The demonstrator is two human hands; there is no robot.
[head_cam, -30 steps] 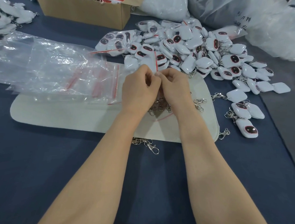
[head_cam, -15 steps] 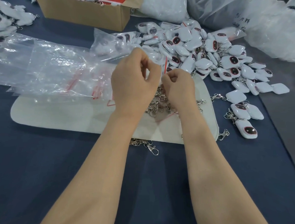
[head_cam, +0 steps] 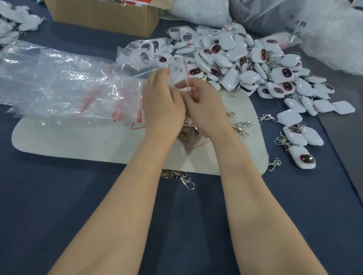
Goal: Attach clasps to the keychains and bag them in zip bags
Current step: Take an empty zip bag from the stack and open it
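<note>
Both hands meet above a pale grey felt mat (head_cam: 76, 141) lying on a dark blue cloth-covered table (head_cam: 48, 204). The left hand (head_cam: 162, 107) and the right hand (head_cam: 205, 109) pinch between fingertips a small clear plastic zip bag with a red seal strip (head_cam: 182, 72), held upright just in front of them; what is inside the bag is too blurred to tell. To the left of the hands a loose stack of clear empty zip bags with red seals (head_cam: 60, 86) spreads across the mat's far edge and the table. Beyond the hands and to the right lies a big heap of white rounded-square keychains with dark oval red-rimmed faces (head_cam: 248, 63), some already in bags. Silver metal swivel clasps (head_cam: 242, 126) lie scattered on the mat beside the right wrist, more under the hands, and one clasp (head_cam: 187, 180) sits just off the mat's near edge. A brown cardboard box (head_cam: 102, 13) stands at the far side.
</note>
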